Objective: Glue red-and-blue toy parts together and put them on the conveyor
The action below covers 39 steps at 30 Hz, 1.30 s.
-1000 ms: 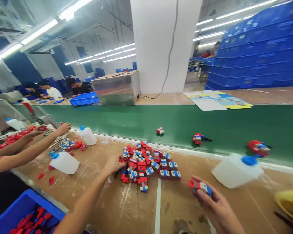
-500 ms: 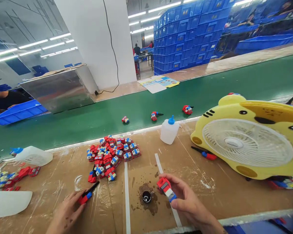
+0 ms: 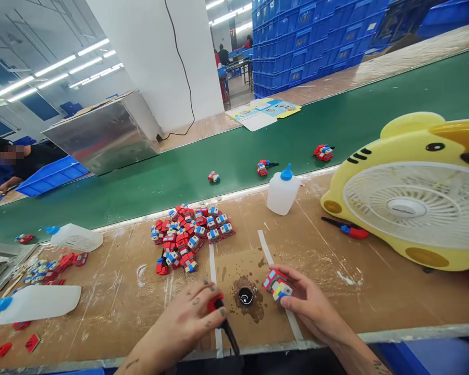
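Note:
My left hand (image 3: 187, 317) is closed around a red and black piece (image 3: 227, 328), its dark stick pointing down toward the table's near edge. In my right hand (image 3: 310, 302) is a red, white and blue toy block (image 3: 277, 284), pinched between thumb and fingers, with a yellow part showing. Between the hands sits a small round cup of dark liquid (image 3: 246, 296), wet spots around it. Beyond my left hand lies a pile of similar toy blocks (image 3: 180, 237).
A white bottle with a blue tip (image 3: 283, 192) stands near the green belt (image 3: 152, 177). A yellow fan (image 3: 410, 198) fills the right side. Two more bottles lie at left. Three toy pieces rest on the belt. A person sits behind a blue bin (image 3: 54, 174).
My left hand has moved right, close to the cup, with its red and black piece. The block in my right hand has turned to show another face. The camera view has shifted.

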Available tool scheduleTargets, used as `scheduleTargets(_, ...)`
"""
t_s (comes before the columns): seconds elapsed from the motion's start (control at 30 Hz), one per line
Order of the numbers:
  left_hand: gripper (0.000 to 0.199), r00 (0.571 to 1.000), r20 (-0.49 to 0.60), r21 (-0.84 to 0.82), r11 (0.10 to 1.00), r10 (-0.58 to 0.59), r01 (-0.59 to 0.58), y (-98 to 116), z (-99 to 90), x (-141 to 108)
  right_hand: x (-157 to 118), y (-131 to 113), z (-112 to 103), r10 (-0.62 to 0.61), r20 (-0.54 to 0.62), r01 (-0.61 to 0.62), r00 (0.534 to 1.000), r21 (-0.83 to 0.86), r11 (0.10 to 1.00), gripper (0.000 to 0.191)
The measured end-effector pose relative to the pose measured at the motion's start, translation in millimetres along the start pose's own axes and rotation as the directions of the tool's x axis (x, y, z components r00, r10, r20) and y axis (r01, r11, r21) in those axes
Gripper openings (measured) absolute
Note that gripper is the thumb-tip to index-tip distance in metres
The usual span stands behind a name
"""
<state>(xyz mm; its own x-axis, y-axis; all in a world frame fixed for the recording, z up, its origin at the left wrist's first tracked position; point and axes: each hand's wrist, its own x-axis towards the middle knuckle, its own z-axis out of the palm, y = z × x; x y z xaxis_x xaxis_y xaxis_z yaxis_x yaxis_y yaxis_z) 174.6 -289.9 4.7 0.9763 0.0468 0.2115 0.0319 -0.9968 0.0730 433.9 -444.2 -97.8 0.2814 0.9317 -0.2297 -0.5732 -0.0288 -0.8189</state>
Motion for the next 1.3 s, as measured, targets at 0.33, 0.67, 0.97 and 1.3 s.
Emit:
scheduleTargets(0.33,0.013,0.947,0.165,0.047,0.956,0.277,-0.288,8.6,16.8,65.0,-9.6,1.7,-7.3,-0.055,-0.030,0.057,0.998,0.067,0.996,0.062)
scheduleTargets(0.67,0.034,0.945,0.099,-0.550,0.774,-0.312,0.313,9.4,18.4,51.5,-9.0,8.3,7.6,-0.093,0.034,0.094,0.995,-0.035,0.995,0.063)
scheduleTargets(0.97,0.034,0.768,0.145,-0.768,0.418,-0.624,0.485,11.9,40.5,38.1,-2.1,21.4,25.0,-0.268,0.085,0.278,0.960,-0.434,0.857,0.054)
scheduleTargets(1.3,0.082,0.519,-0.057,-0.979,0.150,-0.853,0.138,25.7,81.9,75.9,37.5,-18.5,72.4,-0.660,0.485,0.675,0.574,-0.736,0.046,0.052)
